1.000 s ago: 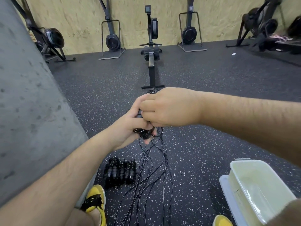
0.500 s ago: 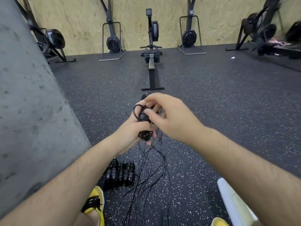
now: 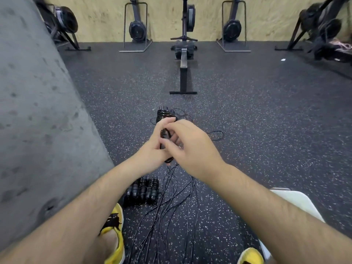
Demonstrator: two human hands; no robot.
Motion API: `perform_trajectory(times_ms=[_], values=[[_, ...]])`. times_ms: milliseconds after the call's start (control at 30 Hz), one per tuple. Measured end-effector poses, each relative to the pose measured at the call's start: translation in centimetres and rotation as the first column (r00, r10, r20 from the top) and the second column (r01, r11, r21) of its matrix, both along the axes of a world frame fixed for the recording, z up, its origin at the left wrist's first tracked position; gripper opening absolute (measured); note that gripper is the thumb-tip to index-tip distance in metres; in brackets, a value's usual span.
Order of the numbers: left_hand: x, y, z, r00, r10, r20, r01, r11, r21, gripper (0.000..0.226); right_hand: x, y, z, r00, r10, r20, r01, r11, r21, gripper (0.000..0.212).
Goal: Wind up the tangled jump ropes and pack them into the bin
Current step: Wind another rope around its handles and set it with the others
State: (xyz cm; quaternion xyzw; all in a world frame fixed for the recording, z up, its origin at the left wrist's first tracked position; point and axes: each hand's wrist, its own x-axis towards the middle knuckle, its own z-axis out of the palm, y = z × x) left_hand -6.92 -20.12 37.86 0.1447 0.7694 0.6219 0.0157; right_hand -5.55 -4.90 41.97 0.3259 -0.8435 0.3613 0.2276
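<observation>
A gym: rowing machines (image 3: 183, 44) line the plywood wall (image 3: 209, 14) at twelve o'clock, on speckled rubber flooring (image 3: 266, 121).

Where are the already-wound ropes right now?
Head view, lower centre-left: wound ropes lie on the floor just ahead of the left yellow shoe, left of the loose cords.

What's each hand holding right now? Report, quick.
Left hand: closed, gripping the jump rope handles.
Right hand: closed, fingers pinching the rope cord at the handles.

Left hand (image 3: 151, 150) around jump rope (image 3: 165, 114)
</observation>
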Motion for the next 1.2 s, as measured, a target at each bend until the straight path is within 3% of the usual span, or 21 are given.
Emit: perform_trajectory(times_ms=[67,200,367,600,767,867,1000,1100,1200], values=[[-0.1,-0.9,-0.1,0.995,0.084,-0.045,-0.087,0.993,-0.082,0.074,-0.4,-0.5,-0.6,0.997,-0.022,0.073,0.024,0.999,-0.034,0.019],[0.1,-2.9,-0.5,0.98,0.169,-0.109,-0.196,0.926,-0.324,0.069,-1.3,-2.7,-1.4,0.928,-0.03,0.37,0.093,0.984,-0.152,0.027],[-0.5,-5.3,-1.8,0.96,0.256,-0.109,-0.278,0.899,-0.339,0.073,-3.6,-6.1,-2.6,0.81,-0.027,0.585,0.193,0.955,-0.223,0.031],[-1.3,-9.6,-4.3,0.921,0.355,-0.161,-0.387,0.787,-0.481,0.095,-5.9,-11.0,-5.0,0.632,0.076,0.771,0.157,0.962,-0.224,0.046],[-1.7,-13.1,-6.5,0.918,0.378,-0.121,-0.39,0.806,-0.445,0.095,-7.2,-15.0,-8.1,0.598,0.102,0.795,0.177,0.951,-0.255,0.067],[-1.7,-15.2,-8.4,0.922,0.38,-0.075,-0.374,0.824,-0.427,0.078,-7.9,-16.7,-9.9,0.542,0.116,0.832,0.196,0.946,-0.259,0.067],[-2.4,-17.6,-11.2,0.888,0.451,0.093,-0.41,0.866,-0.285,0.062,-9.1,-18.2,-11.8,0.433,0.152,0.889,0.22,0.938,-0.268,0.066],[-4.1,-18.0,-13.0,0.836,0.53,0.14,-0.49,0.837,-0.244,0.057,-10.0,-19.0,-14.0,0.405,0.139,0.904,0.248,0.934,-0.255,0.066],[-5.8,-17.5,-15.7,0.832,0.509,0.219,-0.46,0.855,-0.241,0.05,-11.5,-19.0,-17.7,0.38,0.077,0.922,0.297,0.934,-0.201,0.065]])
